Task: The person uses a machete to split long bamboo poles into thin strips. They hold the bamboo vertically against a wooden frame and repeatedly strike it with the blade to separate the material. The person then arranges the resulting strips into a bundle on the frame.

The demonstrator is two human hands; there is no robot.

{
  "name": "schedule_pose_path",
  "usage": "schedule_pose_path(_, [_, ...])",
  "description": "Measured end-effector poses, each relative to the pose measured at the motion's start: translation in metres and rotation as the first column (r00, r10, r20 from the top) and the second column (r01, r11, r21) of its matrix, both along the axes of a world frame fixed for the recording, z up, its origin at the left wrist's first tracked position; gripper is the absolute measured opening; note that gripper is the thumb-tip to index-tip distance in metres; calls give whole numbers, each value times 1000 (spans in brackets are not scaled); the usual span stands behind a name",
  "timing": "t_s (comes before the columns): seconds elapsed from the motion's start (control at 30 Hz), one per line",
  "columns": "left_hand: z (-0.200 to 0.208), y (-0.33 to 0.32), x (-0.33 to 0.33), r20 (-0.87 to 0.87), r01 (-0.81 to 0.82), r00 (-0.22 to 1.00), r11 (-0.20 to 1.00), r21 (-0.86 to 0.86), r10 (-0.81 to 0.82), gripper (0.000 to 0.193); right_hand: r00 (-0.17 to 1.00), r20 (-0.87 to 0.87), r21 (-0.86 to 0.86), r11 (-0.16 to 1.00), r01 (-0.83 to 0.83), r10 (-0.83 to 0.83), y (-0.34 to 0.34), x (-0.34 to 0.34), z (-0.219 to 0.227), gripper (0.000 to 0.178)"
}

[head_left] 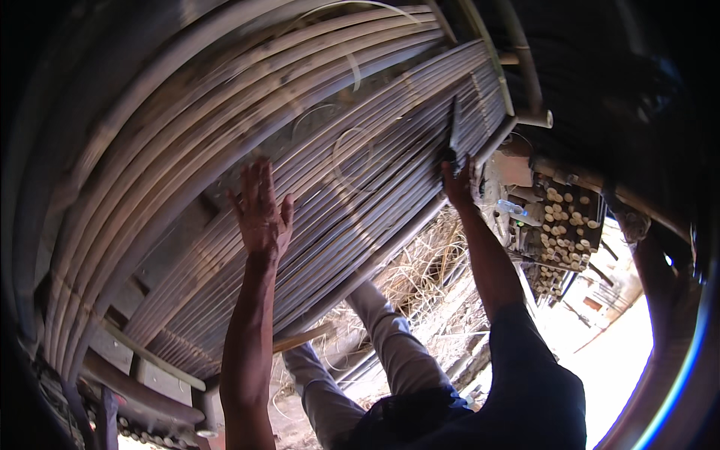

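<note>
A bamboo slat bench (315,232) slants across the view in front of me. My left hand (262,210) is over its left-middle part, palm down, fingers stretched and spread, with nothing in it. Near the bench's right end my right hand (459,184) has its fingers around the dark handle end of a knife (454,124). The narrow dark blade points away from me over the slats. Between my hands a thin, pale curled strip (335,159) lies in a loop on the slats.
Long curved bamboo poles (172,120) form the bench's far side. A round front rail (405,240) runs above my legs. Stacked cut bamboo ends (566,225) and a clear plastic bottle (517,210) are at the right. Loose pale shavings (420,277) cover the ground below.
</note>
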State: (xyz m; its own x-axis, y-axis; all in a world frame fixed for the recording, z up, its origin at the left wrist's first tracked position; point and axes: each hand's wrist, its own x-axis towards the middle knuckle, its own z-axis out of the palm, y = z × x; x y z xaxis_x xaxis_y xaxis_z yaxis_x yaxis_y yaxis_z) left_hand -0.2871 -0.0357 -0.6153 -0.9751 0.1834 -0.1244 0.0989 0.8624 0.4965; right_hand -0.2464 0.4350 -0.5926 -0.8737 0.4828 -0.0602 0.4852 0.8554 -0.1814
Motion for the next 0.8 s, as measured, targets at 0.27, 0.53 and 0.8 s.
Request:
schedule_pose_path(0.27, [-13,50,9,55,-76,992,884,-461,114,80,949,213,-30,969,244,-233,6,-10,5,84])
schedule_pose_path(0.53, [-11,56,4,37,-101,991,887,-450,131,82,927,374,433,889,-150,-26,110,-254,126,53])
schedule_pose_path(0.8, [-13,61,2,69,-83,989,870,-486,133,87,847,501,536,832,-144,-177,109,-338,92,45])
